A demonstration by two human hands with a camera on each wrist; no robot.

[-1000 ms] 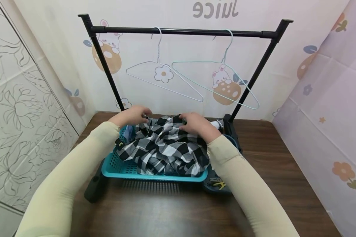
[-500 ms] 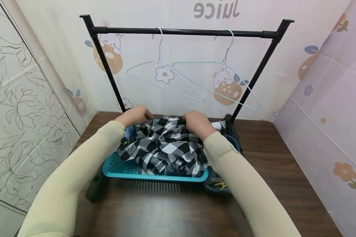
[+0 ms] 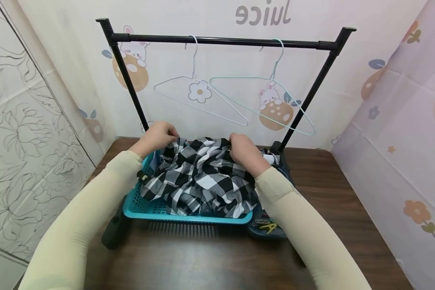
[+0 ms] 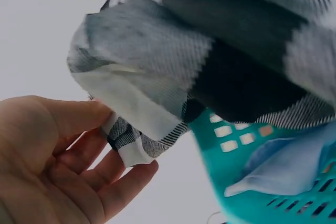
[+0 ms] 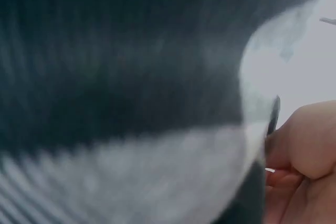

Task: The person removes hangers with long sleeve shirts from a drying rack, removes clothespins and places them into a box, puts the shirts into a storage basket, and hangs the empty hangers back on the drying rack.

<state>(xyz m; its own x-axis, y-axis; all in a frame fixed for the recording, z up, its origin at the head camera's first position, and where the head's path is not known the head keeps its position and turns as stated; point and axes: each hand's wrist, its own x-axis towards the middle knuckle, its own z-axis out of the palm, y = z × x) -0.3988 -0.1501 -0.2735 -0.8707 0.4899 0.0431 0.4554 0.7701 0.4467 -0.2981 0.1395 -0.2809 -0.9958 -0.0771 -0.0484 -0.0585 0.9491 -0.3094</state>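
A crumpled black-and-white checked garment point(image 3: 203, 177) lies heaped in a turquoise basket point(image 3: 188, 218). At the heap's far left, my left hand point(image 3: 157, 136) pinches an edge of the cloth. The left wrist view shows the thumb and fingers of that hand point(image 4: 68, 156) on a folded corner, beside the basket's wall point(image 4: 210, 177). My right hand point(image 3: 244, 151) grips the far right of the garment, its fingertips hidden by cloth. Blurred fabric point(image 5: 121, 93) fills most of the right wrist view, with part of the hand point(image 5: 307, 156) at its right edge.
Behind the basket stands a black rack point(image 3: 224, 40) with a white hanger point(image 3: 199, 105) and a mint hanger point(image 3: 264, 110). A dark tray with yellow clips point(image 3: 270, 228) sits at the basket's right. Some blue cloth point(image 4: 278, 169) lies in the basket.
Both hands have closed on the cloth. The left has moved slightly up and left, lifting the garment's far left edge; the right has shifted slightly right.
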